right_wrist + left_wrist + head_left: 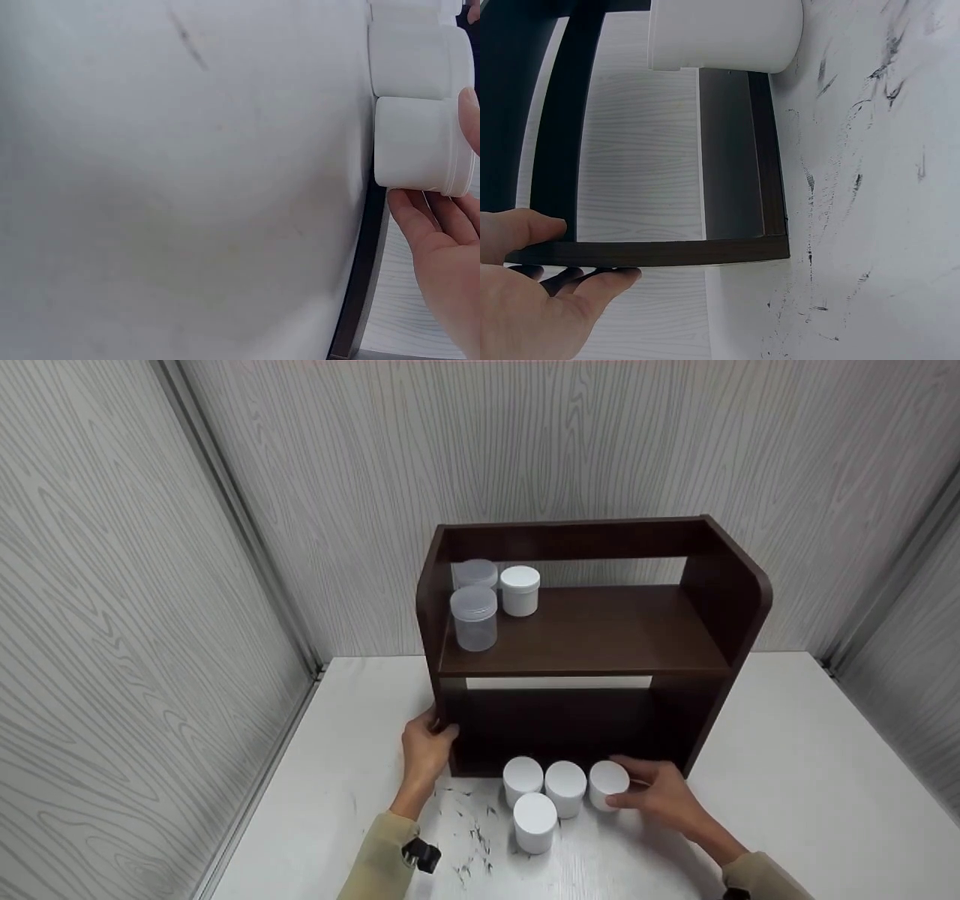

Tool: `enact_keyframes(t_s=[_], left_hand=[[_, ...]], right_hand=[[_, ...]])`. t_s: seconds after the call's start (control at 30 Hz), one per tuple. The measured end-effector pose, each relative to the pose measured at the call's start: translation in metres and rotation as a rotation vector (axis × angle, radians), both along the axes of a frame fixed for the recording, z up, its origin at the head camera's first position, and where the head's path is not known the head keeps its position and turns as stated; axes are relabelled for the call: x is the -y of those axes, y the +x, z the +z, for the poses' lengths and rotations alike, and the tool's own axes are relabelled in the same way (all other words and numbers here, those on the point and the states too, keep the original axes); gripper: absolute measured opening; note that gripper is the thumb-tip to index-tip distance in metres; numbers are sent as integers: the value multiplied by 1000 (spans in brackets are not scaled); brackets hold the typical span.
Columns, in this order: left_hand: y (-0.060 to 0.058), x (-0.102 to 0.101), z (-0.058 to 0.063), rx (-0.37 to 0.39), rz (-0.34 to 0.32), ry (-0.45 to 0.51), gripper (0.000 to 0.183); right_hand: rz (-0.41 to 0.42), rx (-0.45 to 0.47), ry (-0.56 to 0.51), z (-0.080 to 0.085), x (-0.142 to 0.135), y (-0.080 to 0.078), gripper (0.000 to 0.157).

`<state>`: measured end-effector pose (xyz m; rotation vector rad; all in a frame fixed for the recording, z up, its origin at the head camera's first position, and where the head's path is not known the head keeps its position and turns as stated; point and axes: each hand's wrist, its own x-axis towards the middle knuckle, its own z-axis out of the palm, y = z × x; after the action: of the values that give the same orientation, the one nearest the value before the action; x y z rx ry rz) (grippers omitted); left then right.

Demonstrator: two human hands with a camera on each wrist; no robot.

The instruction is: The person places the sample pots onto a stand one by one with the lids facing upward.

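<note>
Left hand (pixel 427 746): grips left edge of shelf (pixel 615 630)
Right hand (pixel 664 795): pinches rightmost jar (pixel 608 784) between thumb and fingers
Three jars (pixel 565 789): near shelf's lower front edge

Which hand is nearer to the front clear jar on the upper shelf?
The left. The left hand grips the dark shelf unit on its left side, below the clear jar; the right hand is lower and farther off to the right, holding a white jar.
</note>
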<state>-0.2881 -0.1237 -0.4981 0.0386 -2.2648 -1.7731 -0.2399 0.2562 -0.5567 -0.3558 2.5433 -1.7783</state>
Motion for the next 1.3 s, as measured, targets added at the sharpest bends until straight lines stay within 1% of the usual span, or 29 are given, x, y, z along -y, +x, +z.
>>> enact_keyframes(t_s=[0.2,0.43,0.6,0.77,1.03,1.3], left_hand=[[-1,0,-1,-1,0,1,55],[-1,1,-3,-9,-8,3,54],[-1,1,-3,-18,-15,-9,52],[-1,1,-1,-12,-10,-11,51],[-2,1,-3,-12,6,-13,51],[-3,1,-2,-10,5,-4,52]], right_hand=[[-4,-42,34,9,-1,3,69],[-14,-46,41,20,-1,9,68],[-12,-35,11,30,0,14,68],[-14,-4,-28,39,1,17,69],[-11,-16,-28,50,2,22,71],[-7,-3,-61,66,6,28,70]])
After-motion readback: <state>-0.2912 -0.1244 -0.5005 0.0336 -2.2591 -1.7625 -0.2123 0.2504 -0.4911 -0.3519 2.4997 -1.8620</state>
